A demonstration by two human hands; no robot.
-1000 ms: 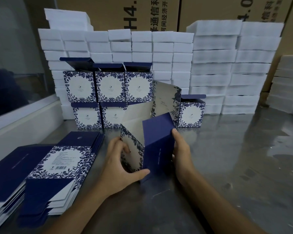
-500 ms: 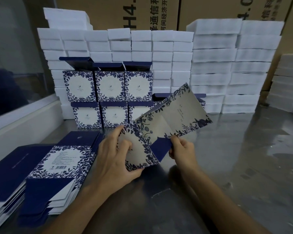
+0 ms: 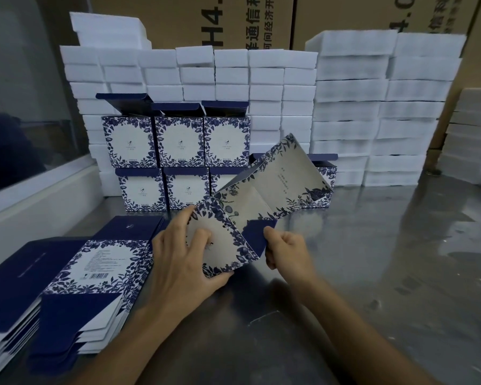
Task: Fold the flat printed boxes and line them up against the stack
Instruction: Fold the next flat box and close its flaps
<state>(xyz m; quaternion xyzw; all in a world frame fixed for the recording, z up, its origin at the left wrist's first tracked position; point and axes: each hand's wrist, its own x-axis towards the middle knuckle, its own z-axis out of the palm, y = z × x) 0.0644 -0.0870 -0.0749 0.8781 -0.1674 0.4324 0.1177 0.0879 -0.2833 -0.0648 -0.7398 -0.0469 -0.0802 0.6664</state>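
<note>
brown cartons (image 3: pixel 195 20) with large printed characters fill the back of the room, and in front of them white foam blocks (image 3: pixel 350 112) are stacked in tall columns along the far edge of the steel surface (image 3: pixel 386 273). against that stack stand the folded boxes (image 3: pixel 178 140): three on top with lids raised, a lower row beneath, and one more (image 3: pixel 324 187) off to the right, partly hidden.

at the near left corner lies the pile of flat boxes (image 3: pixel 67 279), navy and floral, waiting their turn.

what has changed: a second ago the box in hand (image 3: pixel 250 209) stood half squared with a navy panel facing me; now it is turned over and tilted, its pale inner and floral panels spread open above the middle of the surface, its far end overlapping the lower row. i'd judge the person is turning it to reach the bottom flaps, so this one is only partway folded.

the left hand (image 3: pixel 184 259) holds the near floral panel, fingers (image 3: pixel 188 220) spread across its face and thumb under the lower edge. the right hand (image 3: pixel 286 251) has its fingers curled, pinching the navy flap at the box's lower edge.

the raised panel screens the gap in the lower row, where this box looks likely to go; nothing else lies between.
</note>
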